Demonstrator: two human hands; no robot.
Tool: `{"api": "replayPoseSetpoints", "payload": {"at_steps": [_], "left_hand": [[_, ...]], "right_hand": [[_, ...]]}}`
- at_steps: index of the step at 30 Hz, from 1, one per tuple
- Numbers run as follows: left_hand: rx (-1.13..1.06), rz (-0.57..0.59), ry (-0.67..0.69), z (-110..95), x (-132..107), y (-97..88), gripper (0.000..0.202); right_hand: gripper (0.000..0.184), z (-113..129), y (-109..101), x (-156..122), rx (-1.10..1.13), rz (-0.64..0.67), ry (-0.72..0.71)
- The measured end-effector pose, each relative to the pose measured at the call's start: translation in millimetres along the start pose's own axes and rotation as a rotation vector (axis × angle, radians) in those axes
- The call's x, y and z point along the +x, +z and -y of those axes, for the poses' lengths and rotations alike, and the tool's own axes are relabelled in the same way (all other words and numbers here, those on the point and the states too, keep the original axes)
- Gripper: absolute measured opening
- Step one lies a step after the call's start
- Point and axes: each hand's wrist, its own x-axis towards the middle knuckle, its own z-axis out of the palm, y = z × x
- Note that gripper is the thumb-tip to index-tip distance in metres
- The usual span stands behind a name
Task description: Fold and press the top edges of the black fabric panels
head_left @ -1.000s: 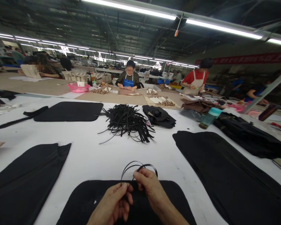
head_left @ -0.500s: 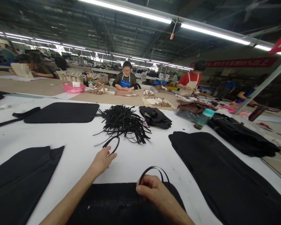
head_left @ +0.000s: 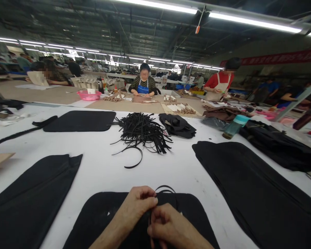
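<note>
My left hand and my right hand meet at the near edge of the white table, over a flat black fabric piece. Both are closed in a pinch on thin black strips, which loop up just beyond the fingers. A lone curved black strip lies on the table ahead, below a loose pile of black strips.
Black fabric pieces lie at the left, right and far left. A folded black bundle and a teal-capped bottle stand further back. Seated people work at tables behind.
My left hand reached out to the strip pile, then came back to my right hand. One curved strip now lies apart from the pile. The loop in my right hand looks lower.
</note>
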Motion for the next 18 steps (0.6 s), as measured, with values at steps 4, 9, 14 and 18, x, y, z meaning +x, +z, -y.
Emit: {"api": "replayPoseSetpoints", "payload": {"at_steps": [4, 9, 14, 18], "left_hand": [[-0.224, -0.03, -0.039, 13.8, -10.5, -3.3, 0.025], [-0.431, -0.117, -0.04, 27.3, -26.3, -7.7, 0.03], [-0.605, -0.276, 0.007, 36.7, -42.7, -21.4, 0.026], [-0.688, -0.34, -0.03, 37.9, -67.1, -41.2, 0.024]], "right_hand": [[0.003, -6.6, 5.6, -5.3, 0.116, 0.047, 0.004], [0.013, -17.2, 10.6, -9.2, 0.223, 0.032, -0.065], [0.017, -10.6, 11.8, -18.4, 0.215, -0.088, -0.182], [0.023, -11.1, 10.9, -27.3, 0.049, -0.082, -0.162]]}}
